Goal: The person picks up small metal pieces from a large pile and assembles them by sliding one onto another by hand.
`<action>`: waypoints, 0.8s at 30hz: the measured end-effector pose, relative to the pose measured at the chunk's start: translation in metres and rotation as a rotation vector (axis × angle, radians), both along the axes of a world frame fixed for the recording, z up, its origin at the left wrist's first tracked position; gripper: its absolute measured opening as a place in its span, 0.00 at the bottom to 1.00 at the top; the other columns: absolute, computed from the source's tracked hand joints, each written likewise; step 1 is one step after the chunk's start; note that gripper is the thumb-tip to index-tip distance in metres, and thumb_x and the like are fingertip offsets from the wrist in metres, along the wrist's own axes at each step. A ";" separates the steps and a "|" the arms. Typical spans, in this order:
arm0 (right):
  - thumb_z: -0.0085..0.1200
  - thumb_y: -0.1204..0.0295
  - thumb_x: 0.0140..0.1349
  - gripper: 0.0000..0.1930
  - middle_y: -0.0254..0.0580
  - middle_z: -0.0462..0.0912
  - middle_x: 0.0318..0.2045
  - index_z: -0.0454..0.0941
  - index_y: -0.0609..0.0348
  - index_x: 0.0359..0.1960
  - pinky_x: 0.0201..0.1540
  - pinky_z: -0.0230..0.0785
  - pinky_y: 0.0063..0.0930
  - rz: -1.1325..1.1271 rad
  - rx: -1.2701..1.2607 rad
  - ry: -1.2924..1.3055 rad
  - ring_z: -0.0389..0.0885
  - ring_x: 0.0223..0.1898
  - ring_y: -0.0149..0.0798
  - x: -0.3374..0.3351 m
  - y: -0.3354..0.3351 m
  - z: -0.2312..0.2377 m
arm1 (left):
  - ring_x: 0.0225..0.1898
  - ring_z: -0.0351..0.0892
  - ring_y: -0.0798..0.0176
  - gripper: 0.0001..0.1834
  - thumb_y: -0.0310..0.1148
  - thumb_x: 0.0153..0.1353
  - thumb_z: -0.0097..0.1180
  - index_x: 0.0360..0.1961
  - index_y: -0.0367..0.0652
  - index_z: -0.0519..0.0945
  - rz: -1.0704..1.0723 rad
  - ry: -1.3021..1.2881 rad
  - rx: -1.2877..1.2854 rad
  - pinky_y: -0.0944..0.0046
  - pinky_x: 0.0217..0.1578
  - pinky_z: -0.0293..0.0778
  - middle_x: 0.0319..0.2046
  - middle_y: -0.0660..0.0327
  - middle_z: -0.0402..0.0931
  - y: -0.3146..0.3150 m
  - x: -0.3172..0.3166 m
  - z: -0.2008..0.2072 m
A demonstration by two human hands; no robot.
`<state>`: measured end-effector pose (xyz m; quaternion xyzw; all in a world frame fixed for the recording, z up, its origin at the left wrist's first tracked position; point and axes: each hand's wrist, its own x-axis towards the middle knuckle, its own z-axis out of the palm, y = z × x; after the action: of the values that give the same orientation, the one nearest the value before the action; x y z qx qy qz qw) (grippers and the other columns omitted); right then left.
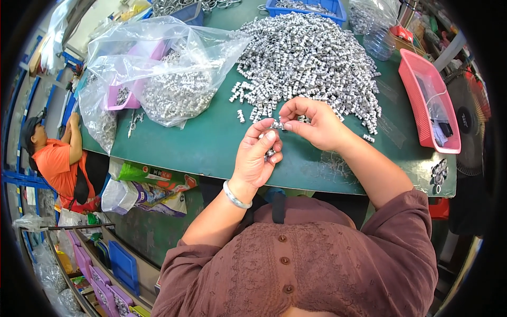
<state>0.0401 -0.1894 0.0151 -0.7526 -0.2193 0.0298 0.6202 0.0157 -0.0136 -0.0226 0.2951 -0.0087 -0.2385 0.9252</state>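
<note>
My left hand (260,152) is closed around a few small silvery metal parts, some showing between the fingers. Close beside it, my right hand (311,122) pinches with thumb and fingertips at a small metal part (277,124) where the two hands meet. Both hands are above the green table (211,150), at the near edge of a large heap of small silvery metal parts (306,58). A few single parts (241,116) lie apart from the heap. The exact shape of the held pieces is too small to make out.
Left of the heap lies a clear plastic bag (179,95) of metal parts, with a purple scoop (125,98). A pink basket (406,79) stands at the right, beside a black fan (467,121). Blue trays (309,11) are at the back. A person in orange (55,164) sits at the left.
</note>
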 end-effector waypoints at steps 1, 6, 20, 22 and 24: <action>0.52 0.77 0.55 0.07 0.38 0.77 0.29 0.73 0.65 0.35 0.38 0.68 0.22 0.001 0.000 0.001 0.75 0.32 0.28 -0.002 0.001 0.002 | 0.27 0.67 0.70 0.10 0.27 0.58 0.52 0.42 0.47 0.72 0.025 -0.025 0.026 0.75 0.21 0.64 0.30 0.65 0.71 -0.001 -0.001 0.000; 0.52 0.77 0.55 0.08 0.37 0.78 0.30 0.73 0.65 0.37 0.39 0.69 0.23 0.043 -0.046 -0.151 0.76 0.34 0.28 -0.005 0.003 0.005 | 0.27 0.67 0.70 0.07 0.29 0.58 0.52 0.39 0.47 0.73 0.045 -0.023 0.037 0.74 0.21 0.64 0.30 0.66 0.72 -0.002 -0.001 -0.003; 0.59 0.62 0.44 0.12 0.38 0.72 0.26 0.75 0.57 0.24 0.41 0.58 0.34 -0.211 -0.855 -0.614 0.69 0.36 0.41 0.000 0.010 -0.015 | 0.27 0.61 0.71 0.07 0.34 0.63 0.45 0.37 0.43 0.70 -0.062 0.029 -0.247 0.75 0.23 0.62 0.30 0.65 0.64 0.008 0.004 -0.007; 0.58 0.64 0.45 0.10 0.37 0.72 0.26 0.75 0.56 0.24 0.41 0.58 0.34 -0.229 -0.873 -0.618 0.69 0.36 0.41 0.000 0.010 -0.017 | 0.27 0.61 0.71 0.07 0.34 0.63 0.44 0.37 0.42 0.70 -0.071 0.039 -0.286 0.76 0.23 0.62 0.30 0.65 0.64 0.008 0.003 -0.006; 0.58 0.65 0.46 0.09 0.37 0.72 0.25 0.75 0.56 0.24 0.41 0.58 0.34 -0.246 -0.891 -0.624 0.69 0.36 0.41 0.000 0.009 -0.018 | 0.28 0.61 0.71 0.07 0.34 0.63 0.44 0.36 0.42 0.70 -0.074 0.047 -0.297 0.76 0.23 0.62 0.30 0.65 0.64 0.007 0.004 -0.006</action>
<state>0.0403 -0.1804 -0.0030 -0.9353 -0.2691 -0.1772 0.1464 0.0192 -0.0061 -0.0288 0.1486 -0.0330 -0.2756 0.9491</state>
